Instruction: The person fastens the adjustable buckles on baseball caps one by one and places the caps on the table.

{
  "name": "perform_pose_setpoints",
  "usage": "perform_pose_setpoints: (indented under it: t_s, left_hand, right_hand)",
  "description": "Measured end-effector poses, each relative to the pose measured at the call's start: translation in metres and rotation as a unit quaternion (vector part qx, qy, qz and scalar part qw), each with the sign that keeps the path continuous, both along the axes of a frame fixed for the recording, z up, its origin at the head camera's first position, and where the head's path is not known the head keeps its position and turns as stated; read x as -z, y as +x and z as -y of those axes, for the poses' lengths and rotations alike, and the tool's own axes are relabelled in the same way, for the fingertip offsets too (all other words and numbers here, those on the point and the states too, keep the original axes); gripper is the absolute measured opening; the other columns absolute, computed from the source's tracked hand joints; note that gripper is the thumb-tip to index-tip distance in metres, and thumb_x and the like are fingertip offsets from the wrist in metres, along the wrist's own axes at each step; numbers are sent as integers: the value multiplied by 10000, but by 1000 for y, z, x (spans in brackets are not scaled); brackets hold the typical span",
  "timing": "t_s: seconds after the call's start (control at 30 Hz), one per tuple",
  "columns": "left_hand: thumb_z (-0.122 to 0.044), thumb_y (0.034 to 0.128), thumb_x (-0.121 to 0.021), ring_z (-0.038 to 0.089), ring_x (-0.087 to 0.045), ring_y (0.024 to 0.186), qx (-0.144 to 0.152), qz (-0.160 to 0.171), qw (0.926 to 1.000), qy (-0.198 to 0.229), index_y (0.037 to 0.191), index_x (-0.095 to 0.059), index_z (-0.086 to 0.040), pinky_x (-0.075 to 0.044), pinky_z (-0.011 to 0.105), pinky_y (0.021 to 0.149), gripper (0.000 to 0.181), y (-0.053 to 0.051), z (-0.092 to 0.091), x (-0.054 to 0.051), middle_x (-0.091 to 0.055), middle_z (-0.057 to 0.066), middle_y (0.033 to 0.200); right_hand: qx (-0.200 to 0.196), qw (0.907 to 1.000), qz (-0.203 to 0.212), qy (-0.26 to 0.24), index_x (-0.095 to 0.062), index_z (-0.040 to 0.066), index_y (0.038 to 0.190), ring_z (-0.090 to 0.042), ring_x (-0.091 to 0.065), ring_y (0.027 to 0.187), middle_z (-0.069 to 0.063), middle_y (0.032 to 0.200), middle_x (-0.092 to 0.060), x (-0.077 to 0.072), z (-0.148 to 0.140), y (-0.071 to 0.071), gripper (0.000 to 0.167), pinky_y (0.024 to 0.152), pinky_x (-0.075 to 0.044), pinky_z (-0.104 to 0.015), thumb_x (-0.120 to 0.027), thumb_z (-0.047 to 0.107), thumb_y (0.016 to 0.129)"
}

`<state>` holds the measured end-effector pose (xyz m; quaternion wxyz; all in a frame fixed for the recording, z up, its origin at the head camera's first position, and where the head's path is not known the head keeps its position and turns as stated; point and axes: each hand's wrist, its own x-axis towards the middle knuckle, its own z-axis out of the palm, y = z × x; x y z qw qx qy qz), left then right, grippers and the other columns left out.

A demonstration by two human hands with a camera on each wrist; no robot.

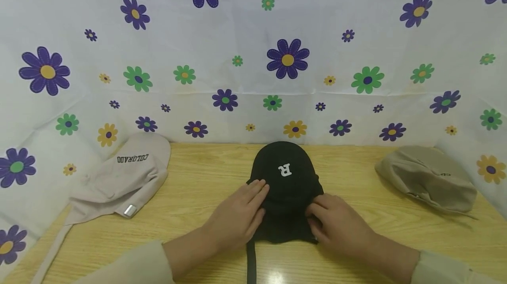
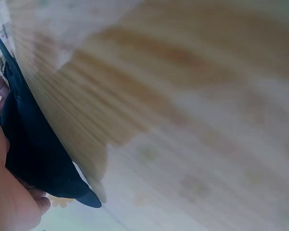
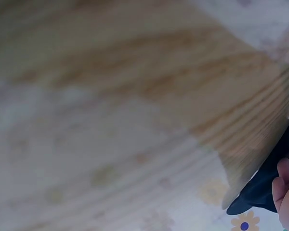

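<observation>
A pale cream-green left sleeve (image 1: 130, 266) and a right sleeve (image 1: 443, 268) (long, and matching in colour) end partway down the forearms (image 1: 192, 251), behind both bare hands (image 1: 237, 218).

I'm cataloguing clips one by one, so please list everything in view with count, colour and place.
Wood-grain table: 1, yellowish, across the lower view
Flower-printed cloth: 1 backdrop, white with purple, green, yellow, behind and beside table
Fabric cap lettered R: 1, black, mid-table
Long flat strap: 1, black, below that cap
Fabric cap lettered COLORADO: 1, pale beige-pink, table's left
Metal buckle: 1, silver, on COLORADO cap's near edge
Long fabric strap: 1, pale, lower left
Crumpled fabric cap: 1, khaki, table's right
Left hand: 1, bare, on black cap's left side
Right hand: 1, bare, gripping black cap's right edge
Left sleeve: 1, pale, lower left
Right sleeve: 1, pale, lower right
</observation>
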<state>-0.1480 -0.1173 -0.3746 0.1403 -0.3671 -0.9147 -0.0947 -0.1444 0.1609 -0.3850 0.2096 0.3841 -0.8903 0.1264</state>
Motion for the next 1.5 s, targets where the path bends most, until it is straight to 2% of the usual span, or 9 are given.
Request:
perform_pose_setpoints:
  t_s: [0.13, 0.37, 0.57, 0.67, 0.83, 0.93, 1.13, 1.33, 1.5]
  left_hand:
    - [-255, 1001, -548, 295, -450, 1410, 16, -24, 9998, 215, 1450, -476, 15, -371, 434, 1142, 529, 3, 6, 2, -486, 159, 1503]
    - [-231, 977, -583, 297, -456, 1405, 71, -288, 9992, 255, 1437, -481, 38, -389, 427, 1130, 543, 11, 21, 5, -487, 173, 1498]
    - [-244, 993, -557, 247, -410, 1441, -78, 12, 9995, 292, 1477, -449, -12, -382, 412, 1136, 547, 26, 37, 8, -440, 128, 1544]
    - [-255, 1005, -537, 226, -411, 1440, -28, -44, 9997, 229, 1487, -442, -35, -400, 413, 1124, 538, 35, 43, 10, -437, 101, 1550]
    - [-190, 994, -544, 229, -502, 1370, 681, -559, 9945, 562, 1411, -528, -19, -465, 397, 1064, 451, 41, 47, 13, -513, 102, 1485]
    - [-142, 992, -523, 223, -549, 1320, 1243, -842, 9858, 748, 1344, -588, -22, -484, 360, 1041, 377, 40, 45, 13, -569, 99, 1421]
    - [-109, 1005, -350, 208, -612, 1231, 2382, -1160, 9631, 482, 1207, -666, -55, -487, 319, 1035, 379, 36, 34, 15, -662, 68, 1269]
    - [14, 880, -394, 163, -645, 1145, 3283, -986, 9382, 482, 1078, -690, -106, -465, 261, 1046, 376, 32, 21, 16, -701, -8, 1106]
    - [39, 761, -480, 122, -640, 1097, 3619, -877, 9271, 433, 1065, -684, -119, -446, 235, 1053, 399, 29, 16, 17, -689, -38, 1064]
  right_hand:
    - [-9, 9999, 117, 50, -653, 177, 875, -88, -518, 787, 70, 882, -573, 0, -1, 0, 139, 730, -483, -329, -756, 129, 796]
    - [-244, 9996, -116, -58, -659, 174, 867, -81, -508, 769, 75, 861, -561, 2, -4, -1, 159, 707, -486, -306, -771, 115, 769]
    - [-418, 9991, 0, 9, -664, 183, 894, -58, -500, 776, 92, 876, -557, 3, -8, 2, 154, 715, -494, -281, -767, 145, 786]
    - [-512, 9986, 108, 83, -669, 185, 918, -56, -499, 796, 94, 898, -554, 1, -10, 5, 157, 727, -496, -271, -766, 150, 800]
    - [-713, 9967, 298, 245, -670, 185, 971, -51, -513, 850, 105, 949, -553, 0, -13, 10, 143, 765, -506, -269, -737, 149, 849]
    - [-823, 9953, 362, 356, -666, 186, 1003, -54, -526, 886, 107, 980, -556, 0, -15, 12, 141, 795, -514, -279, -716, 151, 875]
    - [-850, 9936, 368, 642, -656, 216, 1042, -57, -518, 915, 121, 993, -545, 2, -17, 12, 199, 840, -501, -292, -668, 144, 858]
    - [-829, 9936, 309, 702, -637, 231, 1051, -46, -480, 890, 139, 971, -504, 5, -16, 12, 299, 827, -474, -284, -644, 119, 774]
    - [-827, 9940, 311, 646, -626, 219, 1056, -37, -461, 865, 143, 964, -488, 6, -13, 12, 296, 801, -466, -260, -642, 127, 775]
